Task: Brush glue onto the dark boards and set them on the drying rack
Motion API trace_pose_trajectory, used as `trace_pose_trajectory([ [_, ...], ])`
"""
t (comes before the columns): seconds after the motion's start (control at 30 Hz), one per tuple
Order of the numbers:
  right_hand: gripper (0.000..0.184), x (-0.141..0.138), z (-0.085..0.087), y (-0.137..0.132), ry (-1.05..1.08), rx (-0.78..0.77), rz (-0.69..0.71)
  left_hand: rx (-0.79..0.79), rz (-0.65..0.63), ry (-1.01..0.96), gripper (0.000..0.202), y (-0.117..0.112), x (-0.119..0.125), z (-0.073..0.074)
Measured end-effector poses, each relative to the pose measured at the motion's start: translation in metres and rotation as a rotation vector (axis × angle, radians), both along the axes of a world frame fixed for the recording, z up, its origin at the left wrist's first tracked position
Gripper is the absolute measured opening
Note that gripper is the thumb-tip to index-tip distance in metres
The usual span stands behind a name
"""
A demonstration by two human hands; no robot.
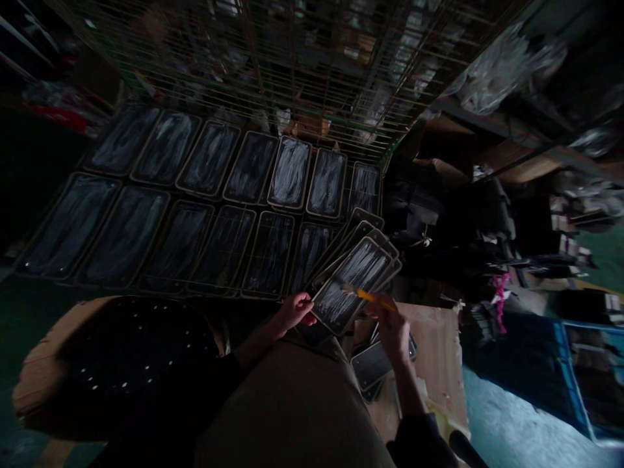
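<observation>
In my left hand (pixel 295 311) I pinch the lower left corner of a dark rectangular panel (pixel 353 283) with rounded corners and a pale rim. White streaks cover much of its face. It lies tilted on several similar panels (pixel 366 218) stacked askew. My right hand (pixel 391 325) grips a brush by its yellow handle (pixel 374 298), and the bristles (pixel 348 288) meet or hover just over the streaked face; I cannot tell which. Below my right wrist, more dark panels (pixel 373 364) without white streaks lie in a pile.
Two rows of white-streaked panels (pixel 290 172) stretch to the left. Behind them stands a wire cage (pixel 312 78). A wooden board (pixel 436 344) is at my right, with a blue-framed container (pixel 531 364) beyond. Dark bundled goods (pixel 414 195) and clear plastic bags (pixel 497 71) crowd the right side.
</observation>
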State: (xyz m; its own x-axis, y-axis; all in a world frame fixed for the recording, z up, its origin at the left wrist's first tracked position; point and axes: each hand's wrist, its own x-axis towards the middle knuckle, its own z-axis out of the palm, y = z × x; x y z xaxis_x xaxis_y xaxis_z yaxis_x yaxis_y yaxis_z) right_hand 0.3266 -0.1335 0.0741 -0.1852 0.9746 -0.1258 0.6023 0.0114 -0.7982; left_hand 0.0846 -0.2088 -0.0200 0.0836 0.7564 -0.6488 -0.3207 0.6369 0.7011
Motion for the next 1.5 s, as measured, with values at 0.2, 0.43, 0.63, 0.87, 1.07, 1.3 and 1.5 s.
trace_pose_trajectory([
  [0.2,0.034,0.026,-0.009,0.066,-0.178,0.289,-0.122,-0.041,0.013,-0.040,0.035,0.000,0.004,-0.003],
  [0.43,0.031,0.031,-0.013,0.048,-0.333,0.217,0.077,-0.074,0.025,-0.065,0.034,-0.001,0.008,-0.003],
  [0.63,0.032,0.024,0.010,-0.032,-0.237,-0.030,0.274,-0.069,0.034,-0.093,0.038,-0.003,0.007,0.000],
  [0.87,0.029,0.005,0.031,-0.069,-0.052,-0.266,0.231,-0.100,0.023,-0.092,0.037,0.001,0.003,0.007],
  [1.07,0.031,-0.002,0.024,-0.067,0.100,-0.276,0.119,-0.082,0.008,-0.047,0.037,0.003,0.001,0.009],
  [1.3,0.027,-0.014,0.026,-0.069,0.069,-0.128,-0.046,-0.054,0.022,-0.024,0.030,0.001,0.002,0.005],
  [1.5,0.026,-0.045,0.011,-0.072,0.221,-0.208,-0.128,-0.093,0.002,0.013,0.017,0.002,0.003,0.000],
])
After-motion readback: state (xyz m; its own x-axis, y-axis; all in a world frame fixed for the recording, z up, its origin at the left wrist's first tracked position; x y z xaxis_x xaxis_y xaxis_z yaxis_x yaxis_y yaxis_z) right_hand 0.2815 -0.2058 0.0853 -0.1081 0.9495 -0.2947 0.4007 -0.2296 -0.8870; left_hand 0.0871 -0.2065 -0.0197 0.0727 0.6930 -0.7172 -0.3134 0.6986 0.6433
